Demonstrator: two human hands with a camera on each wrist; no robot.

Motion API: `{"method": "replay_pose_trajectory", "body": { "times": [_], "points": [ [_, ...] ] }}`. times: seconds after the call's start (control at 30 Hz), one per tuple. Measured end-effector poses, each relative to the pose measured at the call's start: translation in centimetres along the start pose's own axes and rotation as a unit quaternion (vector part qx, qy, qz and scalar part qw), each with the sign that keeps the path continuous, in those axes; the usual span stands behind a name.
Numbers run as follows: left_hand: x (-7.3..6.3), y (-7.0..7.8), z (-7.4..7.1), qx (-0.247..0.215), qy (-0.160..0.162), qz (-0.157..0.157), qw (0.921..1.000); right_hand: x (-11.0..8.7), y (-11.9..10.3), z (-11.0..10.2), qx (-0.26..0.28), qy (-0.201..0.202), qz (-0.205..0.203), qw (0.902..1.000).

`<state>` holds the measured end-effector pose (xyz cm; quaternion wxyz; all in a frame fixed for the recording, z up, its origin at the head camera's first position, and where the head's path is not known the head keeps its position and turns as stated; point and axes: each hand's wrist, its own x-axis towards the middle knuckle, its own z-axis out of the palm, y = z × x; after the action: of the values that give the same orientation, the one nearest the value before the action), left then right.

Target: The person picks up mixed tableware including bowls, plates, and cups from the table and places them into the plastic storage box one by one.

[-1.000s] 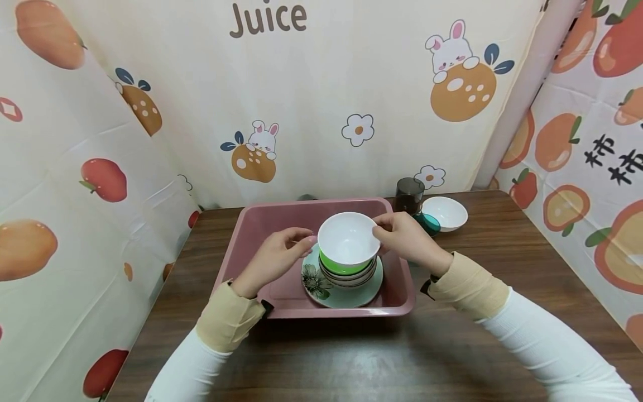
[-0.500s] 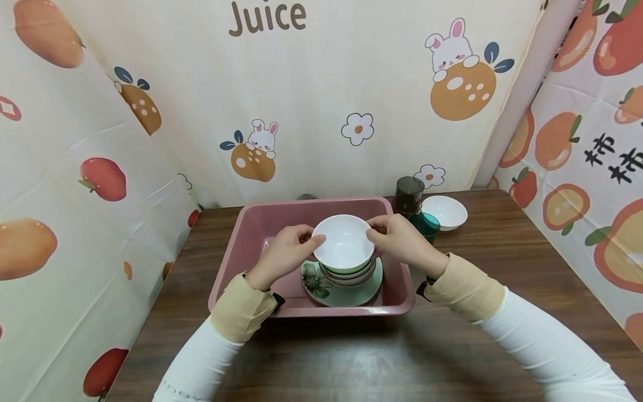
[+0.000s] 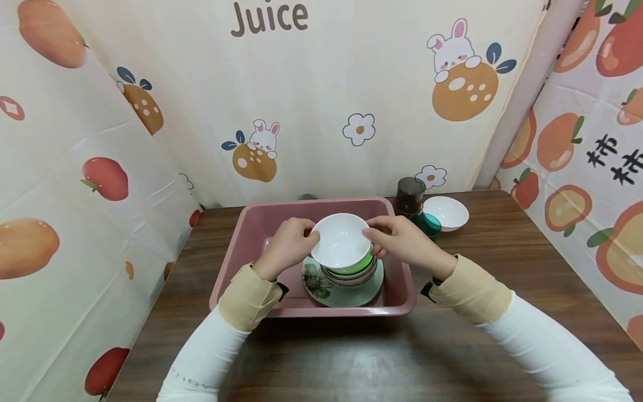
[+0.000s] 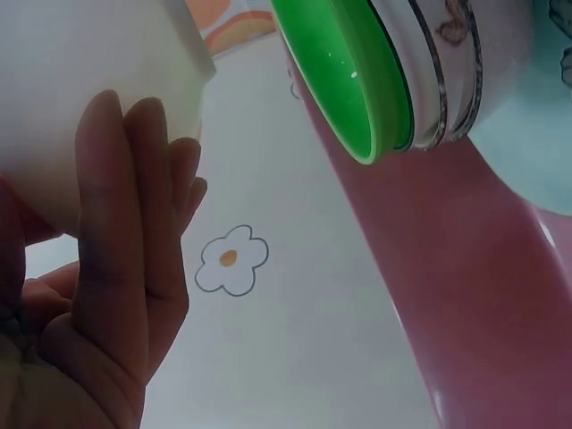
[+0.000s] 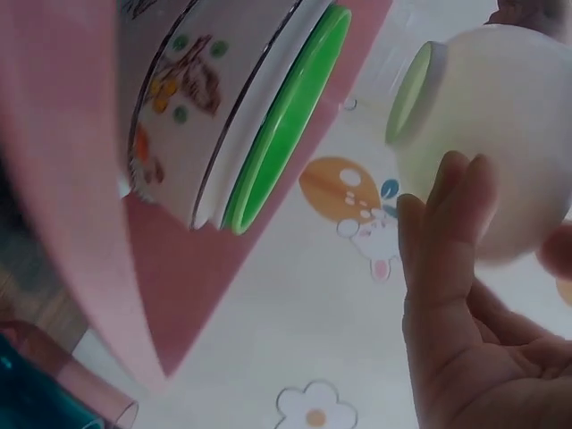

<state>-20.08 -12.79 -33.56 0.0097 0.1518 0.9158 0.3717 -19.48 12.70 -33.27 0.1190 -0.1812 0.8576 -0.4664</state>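
Observation:
A white bowl (image 3: 340, 240) is held up over the stack, tilted slightly; both wrist views show it apart from the bowls below. My left hand (image 3: 287, 245) pinches its left rim, thumb inside and fingers along the outer wall (image 4: 116, 197). On the opposite rim my right hand (image 3: 407, 243) pinches it the same way, as the right wrist view shows with the fingers (image 5: 456, 206) against its side. Beneath are a bright green bowl (image 5: 290, 125) and several patterned bowls (image 3: 351, 279), stacked on a pale green flower-printed plate (image 3: 321, 293).
A pink basin (image 3: 241, 279) surrounds the plate and stack on a dark wood table (image 3: 351, 363). Just beyond its right side stand a dark clear cup (image 3: 409, 192), a teal cup (image 3: 428, 224) and another white bowl (image 3: 446, 212). A printed curtain (image 3: 301, 84) hangs behind.
My left hand has moved right and taken hold of the white bowl's left rim. The bowl has shifted slightly left, with my right hand still on it.

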Motion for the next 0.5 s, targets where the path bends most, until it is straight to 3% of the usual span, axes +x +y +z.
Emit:
{"method": "replay_pose_trajectory", "body": {
  "times": [0.23,0.5],
  "points": [
    [0.9,0.3,-0.3,0.036,0.013,0.006,0.9992,-0.8,1.7,-1.1,0.001,0.046,-0.005,0.9989],
    [2.0,-0.2,0.2,0.064,0.0,-0.008,0.9979,-1.5,3.9,-1.4,-0.101,0.125,-0.007,0.9869]
  ]
}}
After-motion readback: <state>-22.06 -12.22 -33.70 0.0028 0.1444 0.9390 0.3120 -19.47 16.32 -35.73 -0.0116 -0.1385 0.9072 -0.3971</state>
